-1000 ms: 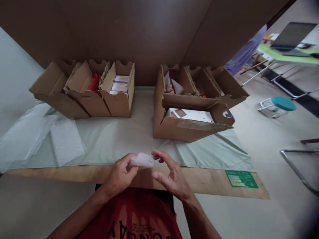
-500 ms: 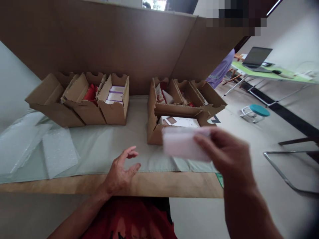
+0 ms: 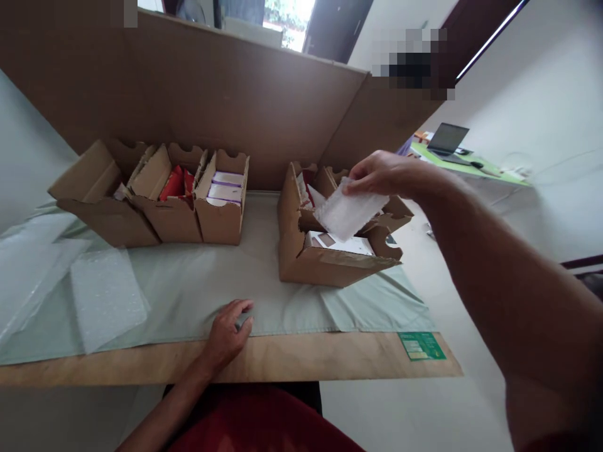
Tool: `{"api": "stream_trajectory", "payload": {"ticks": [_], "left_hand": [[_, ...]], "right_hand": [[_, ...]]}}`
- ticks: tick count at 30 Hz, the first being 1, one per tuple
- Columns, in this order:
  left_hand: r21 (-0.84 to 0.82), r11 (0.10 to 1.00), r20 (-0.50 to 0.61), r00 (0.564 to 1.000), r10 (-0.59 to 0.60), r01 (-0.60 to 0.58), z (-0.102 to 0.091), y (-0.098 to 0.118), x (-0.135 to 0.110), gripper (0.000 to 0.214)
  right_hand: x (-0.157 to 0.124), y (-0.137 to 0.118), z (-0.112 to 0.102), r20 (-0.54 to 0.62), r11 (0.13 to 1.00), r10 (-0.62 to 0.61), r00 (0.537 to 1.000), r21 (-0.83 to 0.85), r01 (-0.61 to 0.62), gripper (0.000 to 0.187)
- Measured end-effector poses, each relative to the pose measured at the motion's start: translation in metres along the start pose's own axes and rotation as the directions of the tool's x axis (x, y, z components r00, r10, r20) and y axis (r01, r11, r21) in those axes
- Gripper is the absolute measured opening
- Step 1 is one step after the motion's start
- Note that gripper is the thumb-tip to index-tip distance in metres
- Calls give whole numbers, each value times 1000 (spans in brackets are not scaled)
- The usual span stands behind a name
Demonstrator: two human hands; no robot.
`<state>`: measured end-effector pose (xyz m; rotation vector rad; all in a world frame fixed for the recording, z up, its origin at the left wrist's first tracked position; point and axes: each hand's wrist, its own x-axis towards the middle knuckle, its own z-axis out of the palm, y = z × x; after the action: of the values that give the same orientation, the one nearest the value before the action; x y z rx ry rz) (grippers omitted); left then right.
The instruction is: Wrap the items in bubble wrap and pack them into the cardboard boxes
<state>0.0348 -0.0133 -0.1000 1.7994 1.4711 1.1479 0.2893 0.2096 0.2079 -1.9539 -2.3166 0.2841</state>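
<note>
My right hand (image 3: 384, 176) is stretched out over the right cardboard box (image 3: 325, 267) and pinches a small bubble-wrapped packet (image 3: 348, 213) that hangs above the box's open compartments. White flat items (image 3: 342, 243) lie in the front compartment below it. My left hand (image 3: 226, 333) rests on the pale green cloth (image 3: 198, 282) at the table's near edge, fingers curled loosely down with nothing in them.
Three cardboard bins (image 3: 155, 194) at the back left hold red and white packets. Bubble wrap sheets (image 3: 106, 298) lie on the left of the cloth. A tall cardboard screen (image 3: 211, 94) stands behind. A green label (image 3: 421, 346) sits on the wooden table edge.
My right hand has carried the wrapped packet from in front of me forward and up over the right box. My left hand has dropped onto the cloth.
</note>
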Motion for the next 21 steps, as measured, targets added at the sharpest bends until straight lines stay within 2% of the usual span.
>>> {"api": "stream_trajectory", "payload": {"ticks": [3,6,11,15,18,21], "left_hand": [[35,999,0,999,40,-40,3,-4,-1,27],[71,994,-18,996,83,-82,5,-7,-2,28],[99,985,-9,990,140,-139,5,-9,-2,27],[96,984,-16,988,150,-148,5,-10,-1,27],[105,980,-8,985,170,-168,5,-10,-1,28],[123,971,6,979,205,-204,3,-9,-1,26]], "right_hand": [[8,-21,8,102,977,38,994,-212,-16,31],[16,-43,21,185,953,2,983,-297,54,21],[33,-60,21,207,941,-53,977,-317,118,18],[32,-68,27,233,923,-54,971,-359,137,18],[23,-75,37,265,936,-16,964,-334,107,12],[18,-76,46,194,972,-6,981,-231,52,8]]}}
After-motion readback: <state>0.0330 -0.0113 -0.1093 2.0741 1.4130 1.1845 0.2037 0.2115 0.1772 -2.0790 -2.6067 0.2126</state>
